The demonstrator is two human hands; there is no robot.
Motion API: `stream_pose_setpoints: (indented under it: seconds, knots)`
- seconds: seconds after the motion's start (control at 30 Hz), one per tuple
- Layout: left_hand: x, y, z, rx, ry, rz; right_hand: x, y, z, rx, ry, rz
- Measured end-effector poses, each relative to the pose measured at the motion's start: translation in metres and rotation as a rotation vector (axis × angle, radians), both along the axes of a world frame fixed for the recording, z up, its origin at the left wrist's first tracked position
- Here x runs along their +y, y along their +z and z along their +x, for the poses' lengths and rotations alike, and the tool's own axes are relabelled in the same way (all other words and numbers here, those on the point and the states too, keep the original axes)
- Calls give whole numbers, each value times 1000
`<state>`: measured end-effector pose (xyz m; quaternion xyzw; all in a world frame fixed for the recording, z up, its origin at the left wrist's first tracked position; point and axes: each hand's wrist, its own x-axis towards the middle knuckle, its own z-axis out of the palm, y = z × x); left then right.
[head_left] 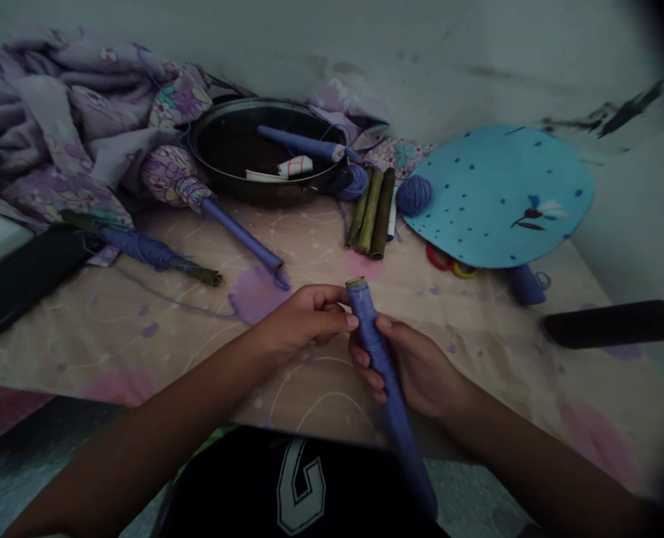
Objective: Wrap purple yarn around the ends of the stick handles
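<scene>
Clearly, the right hand [421, 366] grips the blue-wrapped tube [372, 335]; the curled left hand [301, 321] touches its upper end, pinch unclear.

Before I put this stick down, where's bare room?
Bare cloth lies between your right hand and the dark object at right, and between your left forearm and the black object at left. The back is crowded: pan, bare sticks, blue disc.
</scene>
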<state>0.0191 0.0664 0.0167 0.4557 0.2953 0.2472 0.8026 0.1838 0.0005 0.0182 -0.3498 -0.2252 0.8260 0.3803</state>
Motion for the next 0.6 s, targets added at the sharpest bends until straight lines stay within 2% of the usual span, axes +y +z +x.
stream_pose_setpoints:
  seconds: [0.17, 0.47, 0.6]
  knots:
    - [-4, -4, 5, -6, -30, -36, -1, -2, -5, -10, -6, -99]
    - [-3, -4, 6, 8, -31, -24, 0, -7, -2, 61, 31, -123]
    - [-1, -6, 6, 30, -12, -10, 0, -10, -3, 51, 0, -83]
